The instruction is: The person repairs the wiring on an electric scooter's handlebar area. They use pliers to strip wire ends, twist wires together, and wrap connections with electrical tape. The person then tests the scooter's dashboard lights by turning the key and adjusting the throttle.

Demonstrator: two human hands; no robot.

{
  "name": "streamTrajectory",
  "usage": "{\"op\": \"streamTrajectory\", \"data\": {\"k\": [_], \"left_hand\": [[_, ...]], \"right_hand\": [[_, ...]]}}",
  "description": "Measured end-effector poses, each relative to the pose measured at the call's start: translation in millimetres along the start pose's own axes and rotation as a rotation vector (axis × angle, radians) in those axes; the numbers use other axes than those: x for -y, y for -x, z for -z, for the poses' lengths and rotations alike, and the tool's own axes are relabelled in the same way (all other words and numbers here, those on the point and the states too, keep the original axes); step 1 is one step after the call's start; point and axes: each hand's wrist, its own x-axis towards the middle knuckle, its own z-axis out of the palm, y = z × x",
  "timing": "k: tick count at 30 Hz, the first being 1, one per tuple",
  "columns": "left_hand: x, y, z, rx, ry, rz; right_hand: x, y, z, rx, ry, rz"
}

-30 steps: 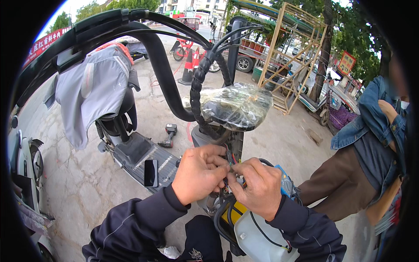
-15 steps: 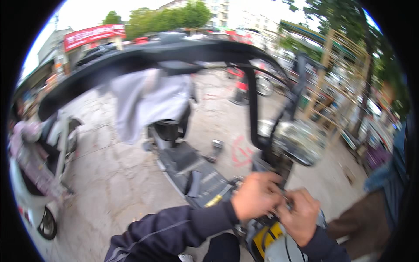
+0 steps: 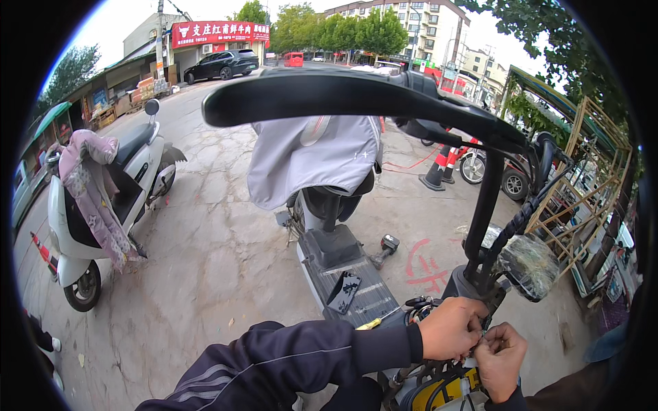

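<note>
Close together at the opened front of an electric scooter, my left hand [image 3: 454, 329] and my right hand [image 3: 502, 361] both pinch what looks like a thin wire; the fingers largely hide it. Dark wires [image 3: 419, 309] bunch beside my left hand. Below the hands is a yellow-and-black part [image 3: 445, 392]. The scooter's black handlebar [image 3: 329, 97] reaches across the upper view, and its steering column [image 3: 482, 236] drops toward my hands. On the grey footboard [image 3: 380, 293] lie a yellow-handled tool [image 3: 369, 324] and a dark patterned cloth-like piece [image 3: 344, 293].
A grey cover [image 3: 312, 161] drapes over the scooter's seat. A power tool [image 3: 385, 251] lies on the ground beyond the footboard. At right hangs a plastic-wrapped round part [image 3: 526, 266] near a wooden frame [image 3: 589, 185]. A white scooter [image 3: 127, 185] stands at left; traffic cones [image 3: 436, 169] stand behind.
The view has swung, and the handlebar and footboard now appear farther right. My hands stay together at the same spot on the scooter, fingers still pinched.
</note>
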Motion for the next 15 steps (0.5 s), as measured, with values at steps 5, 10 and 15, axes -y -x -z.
{"op": "streamTrajectory", "data": {"k": [5, 10, 15], "left_hand": [[-3.3, 1.2, -0.2, -0.018, -0.102, -0.035], [-0.8, 4.9, -0.5, -0.031, -0.071, 0.025], [-2.6, 13.7, -4.3, -0.023, 0.074, 0.108]], "right_hand": [[5.3, -5.4, 0.5, 0.059, 0.043, 0.067], [1.4, -6.5, 6.5, 0.092, 0.129, 0.145], [-6.7, -3.3, 11.3, 0.145, -0.022, 0.024]]}}
